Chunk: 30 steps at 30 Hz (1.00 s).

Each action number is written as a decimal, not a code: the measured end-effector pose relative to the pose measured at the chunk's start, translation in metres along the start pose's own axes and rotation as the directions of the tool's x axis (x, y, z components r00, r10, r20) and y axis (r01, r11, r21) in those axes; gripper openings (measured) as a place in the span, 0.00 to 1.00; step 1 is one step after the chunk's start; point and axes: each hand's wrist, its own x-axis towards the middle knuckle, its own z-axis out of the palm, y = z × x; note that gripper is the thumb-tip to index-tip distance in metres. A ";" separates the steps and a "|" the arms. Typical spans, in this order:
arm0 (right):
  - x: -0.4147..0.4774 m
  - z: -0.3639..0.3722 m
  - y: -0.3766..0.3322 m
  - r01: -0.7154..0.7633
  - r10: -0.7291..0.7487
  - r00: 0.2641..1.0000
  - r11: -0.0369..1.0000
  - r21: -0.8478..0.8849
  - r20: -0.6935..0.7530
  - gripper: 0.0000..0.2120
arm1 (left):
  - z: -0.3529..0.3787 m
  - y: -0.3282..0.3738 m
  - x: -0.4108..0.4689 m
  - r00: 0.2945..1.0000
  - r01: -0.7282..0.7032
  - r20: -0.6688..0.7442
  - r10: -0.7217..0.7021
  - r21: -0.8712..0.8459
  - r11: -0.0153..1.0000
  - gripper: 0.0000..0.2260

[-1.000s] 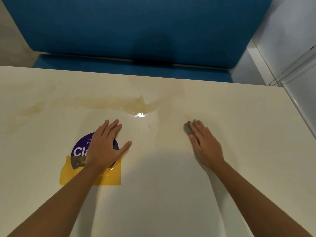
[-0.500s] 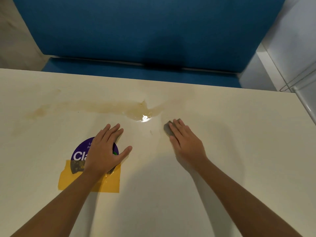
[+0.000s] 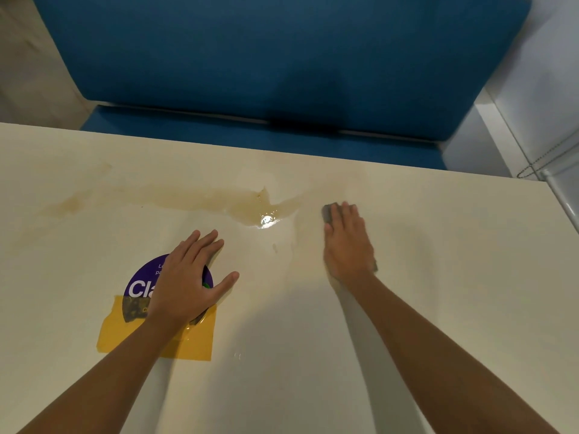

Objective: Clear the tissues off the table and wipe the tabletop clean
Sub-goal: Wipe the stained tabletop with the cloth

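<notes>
Spill (image 3: 250, 211) left of cloth (image 3: 328, 210), perhaps touching

light: dim, warm | glare: bright spot on spill (image 3: 266, 219) | shadows: soft on tabletop (image 3: 438, 245) | edges: slightly blurred

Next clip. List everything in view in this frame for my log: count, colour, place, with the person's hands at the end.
table: one, cream, fills the lower frame.
spill: one, brownish, glossy, streaked across the table's far half, left of the cloth.
cloth: one, grey, flat on the table, mostly covered by the right hand.
sticker: one, round, purple with white lettering, near-left of the table.
tape: one patch, yellow, over the sticker's lower part.
bench: one, blue, beyond the table's far edge.
bead chain: one, grey, far right.
left hand: one, flat on the sticker, fingers spread.
right hand: one, flat, pressing the cloth.
</notes>
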 end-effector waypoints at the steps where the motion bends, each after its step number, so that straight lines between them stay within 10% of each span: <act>1: -0.003 0.002 -0.011 0.049 -0.049 0.999 0.997 0.064 -0.001 0.25 | 0.000 0.000 0.000 1.000 0.003 0.004 -0.003 0.005 1.000 0.35; 9: -0.016 -0.005 0.017 0.382 -0.394 0.918 0.908 0.174 0.043 0.25 | -0.003 -0.001 0.005 1.000 -0.018 -0.018 0.018 -0.004 1.000 0.34; 21: 0.047 0.001 0.045 -0.217 0.233 0.970 0.958 0.187 -0.067 0.24 | 0.004 0.000 0.056 0.987 0.154 0.012 -0.158 0.161 0.975 0.43; 30: 0.021 -0.003 0.004 0.318 -0.326 0.945 0.931 0.180 0.012 0.21 | 0.006 -0.001 0.056 0.987 0.153 0.017 -0.157 0.158 0.976 0.44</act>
